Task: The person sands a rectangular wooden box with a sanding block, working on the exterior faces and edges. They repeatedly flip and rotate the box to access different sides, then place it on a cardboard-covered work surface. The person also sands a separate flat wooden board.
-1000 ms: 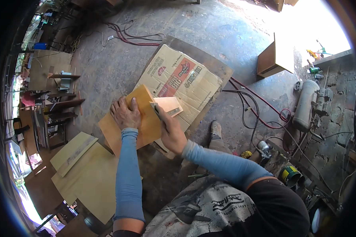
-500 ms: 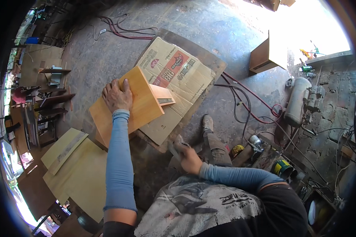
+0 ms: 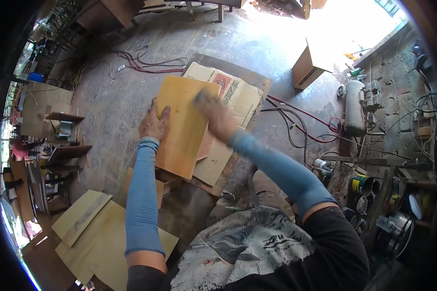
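Note:
A light-brown wooden drawer rests on the cardboard, its broad front panel facing up and part of its side showing below the right edge. My left hand grips the panel's left edge, thumb on the face and fingers partly hidden at the edge. Against the upper right of the panel, my right hand presses a dark grey pad, which looks like folded sandpaper. Motion blurs that hand and the pad.
Flattened cardboard covers a low board on the concrete floor. Pale panels lie at lower left. Another wooden drawer stands at upper right, near a grey compressor tank. Red and black hoses cross the floor; cans sit at right.
My right hand has come up from near my lap onto the panel with the grey pad. The drawer has turned more upright in view, and my left hand has shifted to its left edge.

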The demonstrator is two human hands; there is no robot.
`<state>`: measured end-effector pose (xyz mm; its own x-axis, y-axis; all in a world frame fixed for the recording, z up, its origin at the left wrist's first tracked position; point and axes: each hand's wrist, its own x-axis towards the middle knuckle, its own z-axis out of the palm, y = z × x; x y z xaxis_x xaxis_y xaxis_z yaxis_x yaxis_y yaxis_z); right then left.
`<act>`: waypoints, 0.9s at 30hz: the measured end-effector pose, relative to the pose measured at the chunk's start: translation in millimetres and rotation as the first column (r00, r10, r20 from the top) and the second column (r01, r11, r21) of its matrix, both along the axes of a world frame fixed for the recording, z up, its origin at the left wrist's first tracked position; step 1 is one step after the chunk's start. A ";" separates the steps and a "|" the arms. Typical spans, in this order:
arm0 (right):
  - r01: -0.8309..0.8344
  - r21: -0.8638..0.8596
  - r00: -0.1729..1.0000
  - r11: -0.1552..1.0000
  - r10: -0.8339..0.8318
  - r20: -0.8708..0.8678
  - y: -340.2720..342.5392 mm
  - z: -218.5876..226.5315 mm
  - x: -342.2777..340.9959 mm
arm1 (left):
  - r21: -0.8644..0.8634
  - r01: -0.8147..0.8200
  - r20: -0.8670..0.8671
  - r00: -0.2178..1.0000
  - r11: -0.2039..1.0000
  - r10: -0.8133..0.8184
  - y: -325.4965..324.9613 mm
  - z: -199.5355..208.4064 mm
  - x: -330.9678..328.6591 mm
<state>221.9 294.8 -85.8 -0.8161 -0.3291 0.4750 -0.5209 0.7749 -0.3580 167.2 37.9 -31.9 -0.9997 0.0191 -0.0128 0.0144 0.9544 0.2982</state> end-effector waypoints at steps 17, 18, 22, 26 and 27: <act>-0.193 -0.920 0.855 0.340 0.518 0.012 -25.4 106.8 41.9 | 0.644 -0.501 0.254 0.853 -0.579 -0.455 67.9 58.7 94.0; -0.228 -0.798 0.897 0.558 0.438 0.050 -30.6 113.6 49.1 | 0.595 -0.506 0.245 0.854 -0.624 -0.459 74.3 49.7 95.3; -0.135 -0.766 0.950 0.629 0.301 0.080 -41.1 112.6 35.7 | 0.884 -0.412 0.344 0.893 -0.220 -0.289 68.5 49.2 105.9; -0.086 -0.260 0.979 0.962 0.130 0.159 -32.8 85.3 27.1 | 0.431 -0.024 -0.299 0.939 0.902 0.169 -11.8 12.4 70.3; -0.081 0.056 0.990 0.995 0.074 0.124 -36.6 71.6 32.8 | 0.100 -0.083 -0.568 0.814 0.992 0.125 -28.9 -3.6 62.4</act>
